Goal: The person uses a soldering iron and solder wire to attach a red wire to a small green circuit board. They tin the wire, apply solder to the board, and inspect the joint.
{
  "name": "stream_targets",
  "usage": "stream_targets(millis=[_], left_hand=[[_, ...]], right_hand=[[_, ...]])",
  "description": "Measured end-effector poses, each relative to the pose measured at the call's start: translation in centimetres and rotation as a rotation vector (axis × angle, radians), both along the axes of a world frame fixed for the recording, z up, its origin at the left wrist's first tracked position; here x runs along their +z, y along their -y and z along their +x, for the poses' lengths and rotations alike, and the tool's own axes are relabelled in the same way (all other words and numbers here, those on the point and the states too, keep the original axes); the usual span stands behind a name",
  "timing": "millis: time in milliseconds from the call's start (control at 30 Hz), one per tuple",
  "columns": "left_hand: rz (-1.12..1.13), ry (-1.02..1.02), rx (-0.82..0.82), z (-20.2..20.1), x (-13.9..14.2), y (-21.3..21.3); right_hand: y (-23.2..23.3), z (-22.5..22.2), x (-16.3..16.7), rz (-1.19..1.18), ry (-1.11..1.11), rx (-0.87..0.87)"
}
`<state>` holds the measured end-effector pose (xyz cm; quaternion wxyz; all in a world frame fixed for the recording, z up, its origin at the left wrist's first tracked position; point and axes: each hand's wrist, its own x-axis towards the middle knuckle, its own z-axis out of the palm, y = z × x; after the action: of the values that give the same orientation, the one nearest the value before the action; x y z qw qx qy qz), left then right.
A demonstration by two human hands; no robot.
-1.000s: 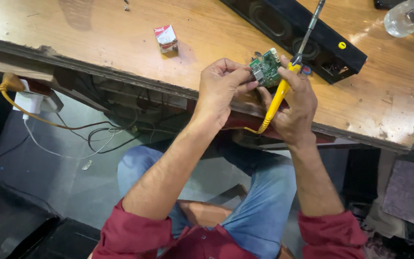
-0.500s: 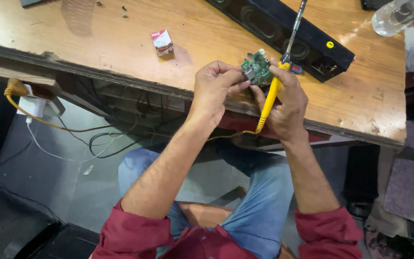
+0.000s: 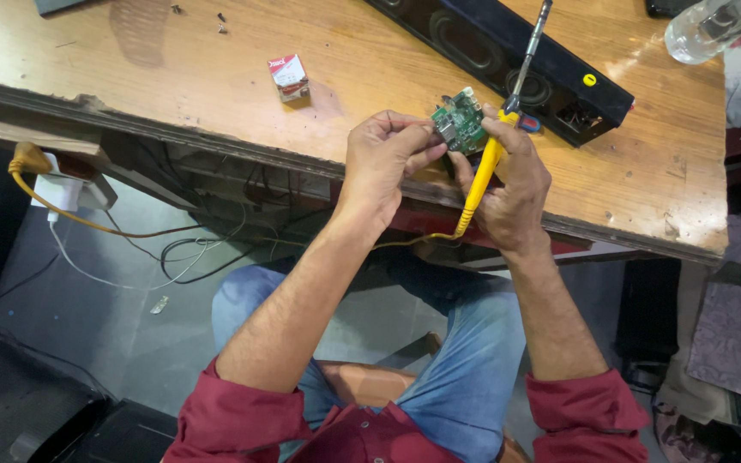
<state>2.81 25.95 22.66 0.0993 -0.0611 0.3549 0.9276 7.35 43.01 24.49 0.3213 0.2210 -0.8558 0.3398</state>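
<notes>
Board (image 3: 459,126) is being pinched by the left hand (image 3: 383,163) over the tabletop (image 3: 370,77) edge; right hand (image 3: 512,184) is gripping the soldering iron (image 3: 497,141), speaker (image 3: 508,51) lying just beyond.

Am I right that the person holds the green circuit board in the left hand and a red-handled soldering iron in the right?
Not quite: the head view shows the soldering iron in the right hand has a yellow handle. The left hand does hold the green circuit board.
</notes>
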Motion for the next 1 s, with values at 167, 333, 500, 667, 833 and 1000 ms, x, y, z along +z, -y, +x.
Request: stream_targets(millis=[167,333,500,667,833,1000], left_hand=[[-0.051,-0.021,-0.039,0.28,0.46,0.31],[-0.049,-0.025,-0.06,0.4,0.65,0.35],[-0.048,-0.012,-0.047,0.51,0.53,0.3],[-0.044,0.001,-0.025,0.44,0.54,0.11],[-0.047,-0.013,-0.019,0.49,0.59,0.01],[-0.049,-0.027,-0.026,0.49,0.52,-0.04]], right_hand=[[-0.02,-0.12,-0.21,-0.039,0.006,0.012],[-0.13,-0.2,-0.25,-0.013,-0.034,0.017],[-0.08,0.03,-0.25,0.026,-0.051,-0.004],[-0.03,0.06,-0.19,0.021,-0.048,0.009],[-0.02,0.12,-0.06,0.039,-0.053,-0.002],[-0.11,0.23,-0.06,0.044,-0.048,-0.008]])
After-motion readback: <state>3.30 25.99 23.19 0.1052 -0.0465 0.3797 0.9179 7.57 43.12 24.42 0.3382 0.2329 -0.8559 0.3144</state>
